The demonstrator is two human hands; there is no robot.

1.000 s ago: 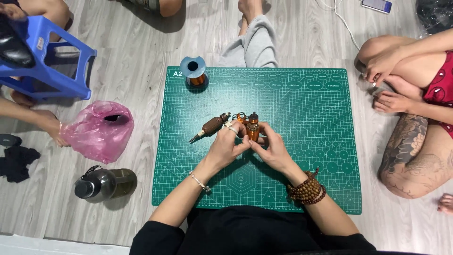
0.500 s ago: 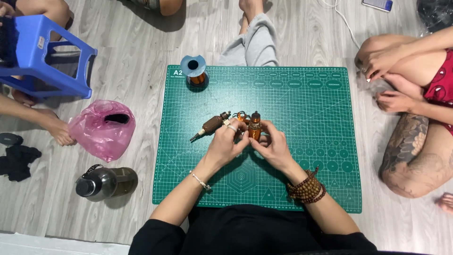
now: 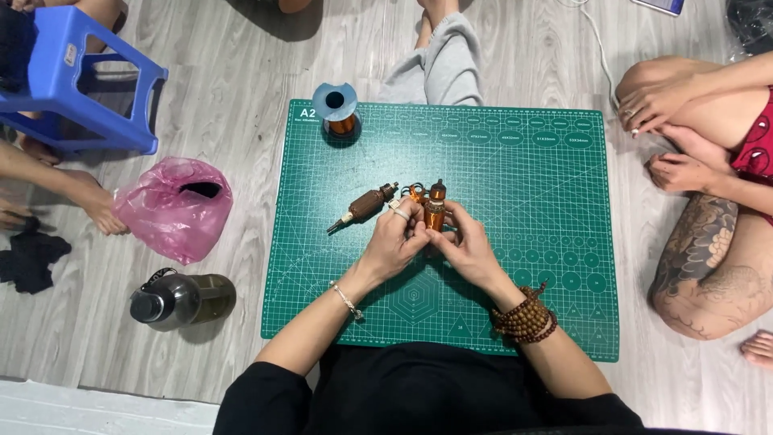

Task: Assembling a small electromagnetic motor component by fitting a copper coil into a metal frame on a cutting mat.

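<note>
So, a small orange-brown cylindrical piece with a dark cap (image 3: 436,211) is being gripped upright at the centre of the frame, pinched between the fingers of both the left hand (image 3: 396,240) and the right hand (image 3: 460,243), just above the green cutting mat (image 3: 515,266). Both hands are closed round it, fingertips meeting at its lower end. Judging by the grip, some fitting or twisting of parts is in hand, and a steady hold with a small careful turn looks to be what's called for next.

Just to the left of the hands, a brown pen-shaped tool (image 3: 364,206) is laid on the mat, tip pointing lower left. A blue spool of copper wire (image 3: 336,111) is stood at the mat's upper left corner.

Hard to make out: the bottom of the held piece is hidden by the fingers, and the little orange ring-like bits (image 3: 415,192) behind the left hand can't be identified properly.
</note>
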